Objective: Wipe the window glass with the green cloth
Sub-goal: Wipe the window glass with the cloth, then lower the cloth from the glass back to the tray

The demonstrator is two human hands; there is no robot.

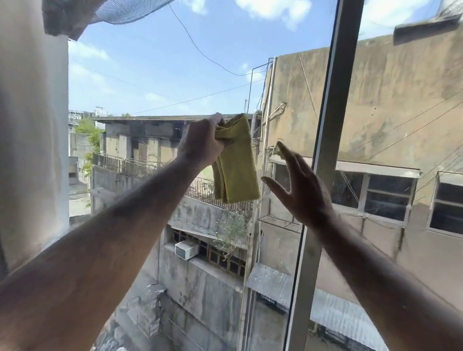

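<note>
A folded yellow-green cloth (236, 164) hangs in front of the window glass (154, 80), pinched at its top corner by my left hand (199, 142). The cloth dangles downward, its lower edge free. To its right, my right hand (298, 186) is raised with fingers spread and holds nothing; it is a short gap from the cloth and lies in front of the window's vertical frame. I cannot tell whether the cloth touches the glass.
A grey vertical window frame (331, 127) divides the glass right of centre. A pale curtain (17, 131) hangs along the left edge, with dark mesh netting (122, 3) bunched at the top left. Concrete buildings and sky lie beyond the pane.
</note>
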